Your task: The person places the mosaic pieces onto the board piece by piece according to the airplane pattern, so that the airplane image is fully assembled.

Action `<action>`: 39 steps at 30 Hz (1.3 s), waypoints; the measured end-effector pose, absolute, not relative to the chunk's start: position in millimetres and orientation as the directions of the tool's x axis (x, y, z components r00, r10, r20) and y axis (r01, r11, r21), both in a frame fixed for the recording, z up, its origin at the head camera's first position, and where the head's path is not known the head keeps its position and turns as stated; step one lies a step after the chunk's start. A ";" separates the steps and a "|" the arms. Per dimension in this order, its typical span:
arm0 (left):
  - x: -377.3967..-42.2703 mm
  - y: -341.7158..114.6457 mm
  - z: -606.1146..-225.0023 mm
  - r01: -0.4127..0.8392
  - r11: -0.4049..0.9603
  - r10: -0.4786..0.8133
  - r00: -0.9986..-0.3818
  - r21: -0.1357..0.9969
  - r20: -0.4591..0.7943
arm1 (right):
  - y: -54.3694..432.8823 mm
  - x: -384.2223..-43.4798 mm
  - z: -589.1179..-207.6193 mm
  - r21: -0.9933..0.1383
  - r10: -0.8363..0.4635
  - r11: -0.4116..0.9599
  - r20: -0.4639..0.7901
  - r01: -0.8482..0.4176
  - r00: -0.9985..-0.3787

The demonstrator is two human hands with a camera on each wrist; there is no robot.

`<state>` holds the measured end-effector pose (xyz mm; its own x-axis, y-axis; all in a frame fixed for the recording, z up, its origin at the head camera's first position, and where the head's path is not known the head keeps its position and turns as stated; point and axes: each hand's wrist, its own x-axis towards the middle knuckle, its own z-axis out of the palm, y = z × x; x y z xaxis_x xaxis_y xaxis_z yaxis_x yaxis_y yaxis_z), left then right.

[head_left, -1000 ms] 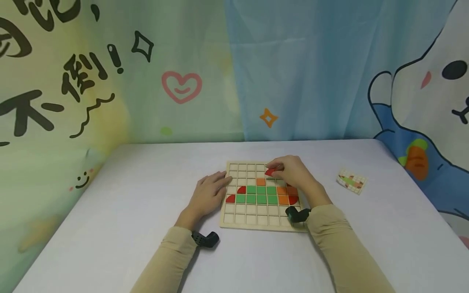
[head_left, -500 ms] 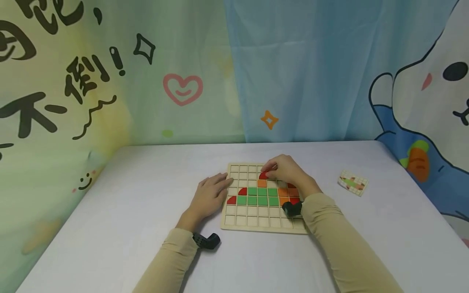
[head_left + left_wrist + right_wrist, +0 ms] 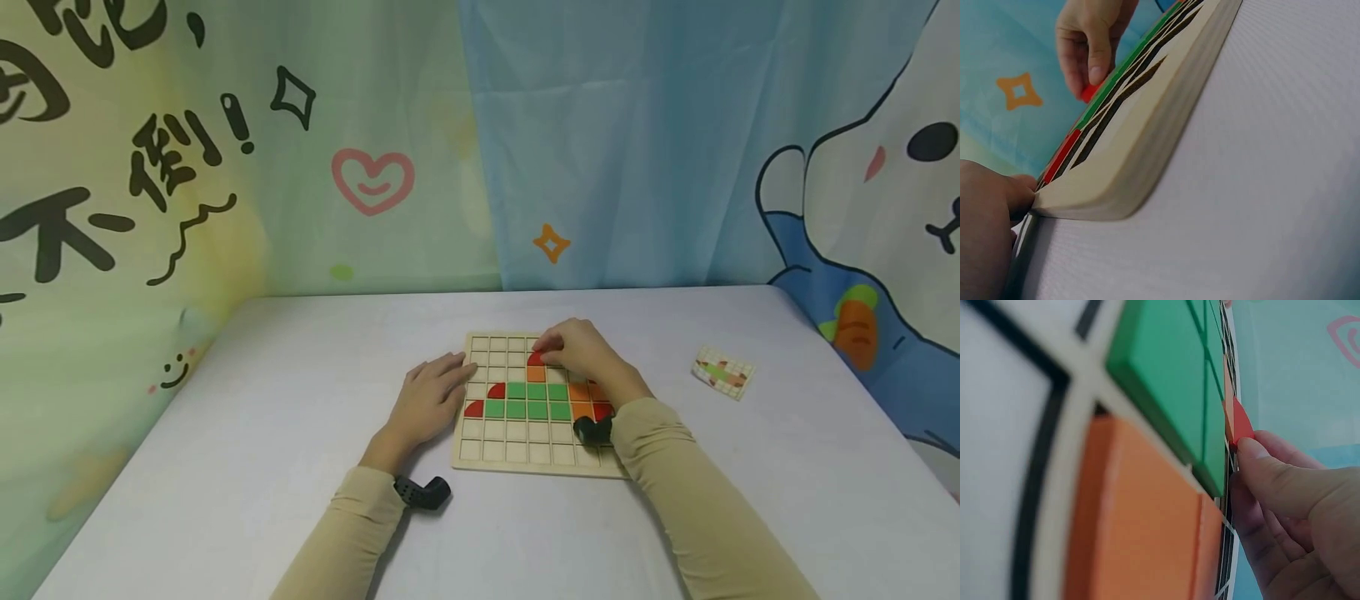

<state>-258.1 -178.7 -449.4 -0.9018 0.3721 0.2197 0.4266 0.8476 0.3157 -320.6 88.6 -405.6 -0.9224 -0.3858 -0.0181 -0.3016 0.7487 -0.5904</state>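
A pale wooden grid board [image 3: 517, 454] lies on the white table, filled partly with green, orange and red tiles. Near its far edge my right hand [image 3: 583, 348] pinches a red quarter-round tile [image 3: 535, 359] between thumb and fingers, just beyond an orange tile [image 3: 536, 374]. In the right wrist view the thumb [image 3: 1272, 472] presses against the red tile [image 3: 1242, 422], which stands tilted at the grid. My left hand [image 3: 429, 400] rests at the board's left edge, fingers fairly straight, fingertips over the rim. The left wrist view has part of that hand [image 3: 988, 212] touching the board's corner.
A small card [image 3: 722, 372] printed with a coloured grid pattern lies on the table [image 3: 300, 400] to the right of the board. Behind the table hangs a printed curtain [image 3: 630, 167]. Green tiles [image 3: 527, 400] fill the board's middle, with orange tiles [image 3: 581, 400] beside them.
My right hand has shifted a little left with the red tile, bringing it to the cell beyond the single orange tile. The left hand stays at the board's edge.
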 end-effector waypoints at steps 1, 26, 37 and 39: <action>-258.0 -178.6 -449.3 0.426 0.848 0.371 -0.902 0.316 0.219 | 88.6 -320.1 -405.3 -0.588 -0.388 0.750 -0.017 -0.305 -0.921; -258.3 -175.4 -447.6 0.431 0.849 0.381 -0.900 0.306 0.213 | 92.1 -315.6 -406.8 -0.539 -0.342 0.799 -0.040 -0.268 -0.939; -257.2 -177.2 -449.7 0.419 0.851 0.371 -0.907 0.318 0.202 | 94.4 -311.6 -407.1 -0.577 -0.363 0.774 -0.069 -0.260 -0.929; -258.2 -177.8 -450.6 0.417 0.851 0.367 -0.907 0.318 0.207 | 96.3 -311.2 -402.3 -0.574 -0.383 0.768 -0.054 -0.285 -0.922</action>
